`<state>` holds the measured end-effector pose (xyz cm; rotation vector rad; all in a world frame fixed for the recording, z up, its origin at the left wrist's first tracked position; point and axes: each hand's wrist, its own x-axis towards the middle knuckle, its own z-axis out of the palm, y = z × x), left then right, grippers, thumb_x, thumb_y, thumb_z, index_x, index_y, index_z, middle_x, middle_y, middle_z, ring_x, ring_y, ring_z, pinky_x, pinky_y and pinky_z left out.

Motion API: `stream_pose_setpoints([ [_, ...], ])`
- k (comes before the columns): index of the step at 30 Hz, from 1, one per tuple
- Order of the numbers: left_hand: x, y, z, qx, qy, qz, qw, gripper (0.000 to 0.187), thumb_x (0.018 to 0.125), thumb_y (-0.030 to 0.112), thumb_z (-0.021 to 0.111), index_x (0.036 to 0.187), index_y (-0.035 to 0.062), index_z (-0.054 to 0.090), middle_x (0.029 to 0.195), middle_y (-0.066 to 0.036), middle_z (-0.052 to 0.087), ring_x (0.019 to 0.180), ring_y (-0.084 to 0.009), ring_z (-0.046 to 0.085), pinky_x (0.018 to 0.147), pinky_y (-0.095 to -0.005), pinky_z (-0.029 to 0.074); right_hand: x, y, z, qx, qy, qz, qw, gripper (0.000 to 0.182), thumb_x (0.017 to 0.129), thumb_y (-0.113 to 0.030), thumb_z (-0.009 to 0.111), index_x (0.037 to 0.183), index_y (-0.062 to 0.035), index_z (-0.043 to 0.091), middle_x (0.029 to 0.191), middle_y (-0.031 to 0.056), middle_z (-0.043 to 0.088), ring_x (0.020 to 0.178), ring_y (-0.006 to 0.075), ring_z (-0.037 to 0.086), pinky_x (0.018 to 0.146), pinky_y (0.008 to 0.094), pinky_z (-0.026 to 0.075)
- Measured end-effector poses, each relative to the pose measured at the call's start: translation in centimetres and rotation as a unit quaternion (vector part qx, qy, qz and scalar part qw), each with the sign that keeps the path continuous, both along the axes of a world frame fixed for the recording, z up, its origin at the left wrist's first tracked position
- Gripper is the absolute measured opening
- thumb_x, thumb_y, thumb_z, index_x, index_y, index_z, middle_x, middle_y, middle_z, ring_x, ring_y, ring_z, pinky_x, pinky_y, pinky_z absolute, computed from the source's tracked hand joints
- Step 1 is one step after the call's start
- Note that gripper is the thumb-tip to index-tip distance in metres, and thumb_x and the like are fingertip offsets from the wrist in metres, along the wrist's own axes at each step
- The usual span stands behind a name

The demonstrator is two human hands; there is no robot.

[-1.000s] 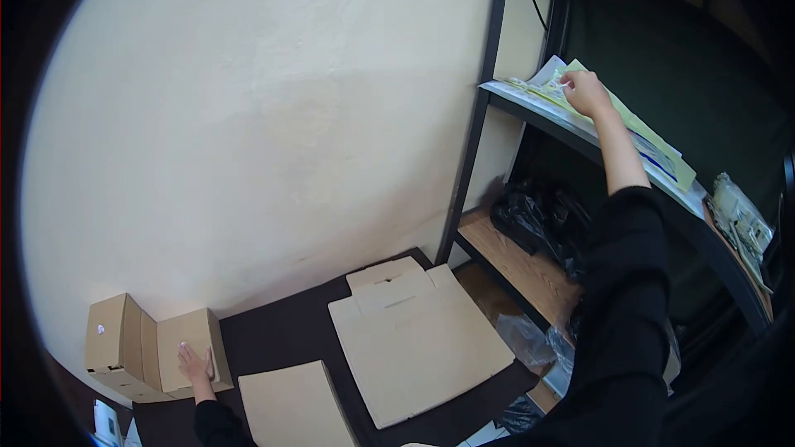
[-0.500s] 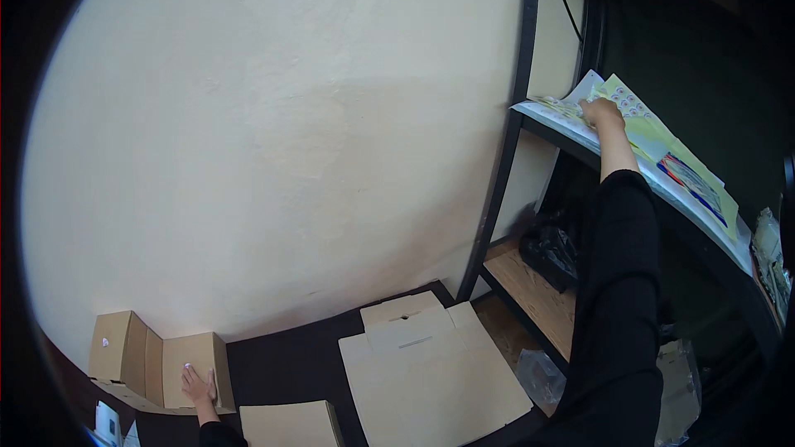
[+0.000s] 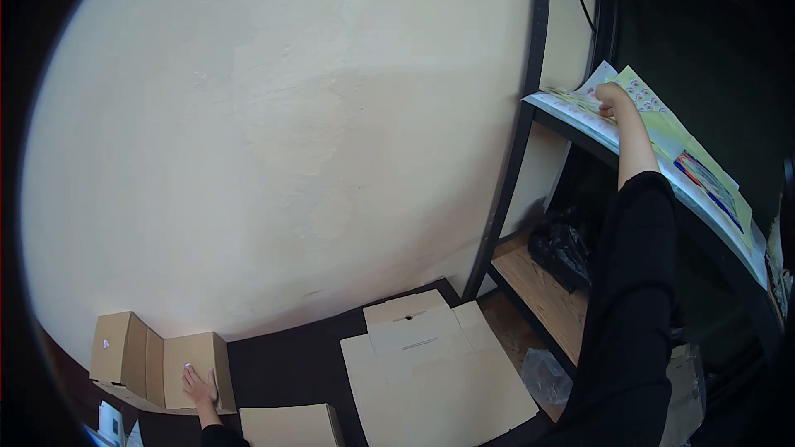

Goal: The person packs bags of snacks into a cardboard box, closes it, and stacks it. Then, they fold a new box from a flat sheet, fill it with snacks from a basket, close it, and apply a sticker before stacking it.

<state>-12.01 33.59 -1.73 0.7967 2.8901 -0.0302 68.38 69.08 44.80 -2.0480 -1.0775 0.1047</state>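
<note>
My left hand [image 3: 199, 386] lies flat on the inner panel of an unfolded-looking cardboard box [image 3: 176, 356] at lower left, fingers spread. A small white spot, like a sticker, shows by its fingertips. A similar white sticker [image 3: 106, 344] is on the box's left panel. At upper right, my right arm reaches to a shelf top where my right hand [image 3: 614, 99] is closed over pale yellow and white sheets [image 3: 681, 132]. Some of these sheets carry rows of round printed stickers [image 3: 646, 97]. Whatever is between the right fingers is too small to make out.
A flattened cardboard box [image 3: 435, 381] and another carton [image 3: 286, 426] lie on the dark surface. The black-framed shelf rack [image 3: 499, 190] stands at right, with a black plastic bag [image 3: 559, 250] on its wooden lower shelf [image 3: 542, 294]. A clear plastic bag [image 3: 546, 377] sits below.
The view has shifted slightly, moving the shelf rightward in frame. My right hand's fingers have curled more tightly over the sheets. My left hand stays on the box.
</note>
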Motion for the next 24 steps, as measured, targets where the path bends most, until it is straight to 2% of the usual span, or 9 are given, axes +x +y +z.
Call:
stream_pose_setpoints([
  [4, -0.7, 0.1, -0.7, 0.0, 0.014, -0.014, 1.0, 0.081, 0.084, 0.06, 0.036, 0.142, 0.0096, 0.012, 0.148, -0.005, 0.011, 0.135, -0.0241, 0.014, 0.106, -0.0516, 0.016, -1.9, -2.5, -0.2, 0.039, -0.102, 0.003, 0.994, 0.032, 0.078, -0.027, 0.06, 0.09, 0.0023, 0.06, 0.083, 0.0114, 0.061, 0.073, 0.0198, 0.059, 0.063, 0.0307, 0.05],
  [6, -0.6, -0.3, -0.7, -0.003, 0.022, -0.019, 1.0, 0.082, 0.083, 0.061, 0.037, 0.142, 0.0093, 0.012, 0.148, -0.005, 0.012, 0.135, -0.0241, 0.014, 0.105, -0.0522, 0.017, -3.6, -4.1, -0.9, 0.217, -0.225, 0.11, 0.943, 0.037, 0.078, -0.035, 0.059, 0.089, -0.001, 0.064, 0.076, 0.0105, 0.063, 0.07, 0.0168, 0.058, 0.064, 0.0319, 0.045],
  [10, -1.3, 0.0, -1.4, 0.004, 0.015, -0.027, 1.0, 0.083, 0.082, 0.062, 0.038, 0.142, 0.0087, 0.014, 0.148, -0.005, 0.012, 0.135, -0.0235, 0.014, 0.103, -0.0548, 0.02, -15.2, -13.0, -7.3, 0.332, -0.071, 0.388, 0.857, 0.026, 0.084, -0.026, 0.054, 0.084, -0.0008, 0.063, 0.073, 0.0034, 0.06, 0.071, 0.0086, 0.052, 0.068, 0.0257, 0.042],
  [14, -3.0, -0.5, -2.3, 0.023, 0.011, -0.044, 0.999, 0.083, 0.081, 0.062, 0.043, 0.141, 0.008, 0.021, 0.147, -0.008, 0.017, 0.134, -0.0252, 0.019, 0.104, -0.0492, 0.022, -24.4, -23.3, -14.9, 0.258, 0.136, 0.517, 0.804, 0.02, 0.088, -0.019, 0.052, 0.09, -0.0015, 0.062, 0.087, 0.0025, 0.06, 0.085, 0.0075, 0.051, 0.079, 0.0236, 0.039],
  [16, -8.8, -1.0, -5.8, 0.421, -0.236, -0.106, 0.869, 0.081, 0.082, 0.057, 0.048, 0.138, 0.0033, 0.027, 0.143, -0.015, 0.025, 0.132, -0.0276, 0.025, 0.106, -0.0409, 0.022, -27.1, -27.2, -18.0, 0.227, 0.23, 0.538, 0.779, 0.021, 0.09, -0.017, 0.048, 0.094, -0.002, 0.061, 0.095, 0.0036, 0.059, 0.093, 0.0092, 0.05, 0.085, 0.0244, 0.036],
  [19, -7.4, -3.3, -1.6, 0.411, -0.254, -0.029, 0.875, 0.075, 0.084, 0.049, 0.053, 0.134, -0.0022, 0.031, 0.138, -0.02, 0.033, 0.129, -0.0297, 0.029, 0.106, -0.0354, 0.022, -29.8, -31.8, -21.5, 0.134, 0.377, 0.541, 0.74, 0.026, 0.091, -0.019, 0.045, 0.103, -0.001, 0.059, 0.103, 0.005, 0.058, 0.101, 0.0132, 0.051, 0.09, 0.0281, 0.035],
  [21, -4.2, -4.0, 1.0, 0.428, -0.177, -0.087, 0.882, 0.07, 0.087, 0.041, 0.052, 0.133, -0.0054, 0.03, 0.138, -0.021, 0.032, 0.129, -0.0303, 0.028, 0.106, -0.0374, 0.022, -31.9, -34.7, -23.2, 0.097, 0.428, 0.547, 0.713, 0.026, 0.091, -0.019, 0.044, 0.105, -0.0018, 0.058, 0.104, 0.0051, 0.058, 0.102, 0.0143, 0.051, 0.091, 0.0294, 0.036],
  [23, -1.7, -3.6, 0.0, 0.5, -0.231, -0.207, 0.809, 0.055, 0.09, 0.035, 0.048, 0.131, 0.0005, 0.036, 0.131, -0.017, 0.041, 0.123, -0.0277, 0.036, 0.102, -0.0364, 0.028, -34.4, -37.4, -25.2, 0.064, 0.46, 0.548, 0.696, 0.026, 0.091, -0.019, 0.044, 0.105, -0.002, 0.058, 0.105, 0.0049, 0.058, 0.103, 0.0145, 0.051, 0.091, 0.0297, 0.036],
  [24, 3.4, -5.5, 5.1, 0.492, -0.229, -0.198, 0.816, 0.055, 0.09, 0.035, 0.048, 0.131, 0.0005, 0.036, 0.131, -0.017, 0.041, 0.123, -0.0277, 0.036, 0.102, -0.0364, 0.028, -35.6, -38.6, -26.4, 0.047, 0.483, 0.548, 0.681, 0.026, 0.091, -0.019, 0.045, 0.105, -0.0022, 0.058, 0.105, 0.0046, 0.058, 0.103, 0.0142, 0.051, 0.091, 0.0295, 0.036],
])
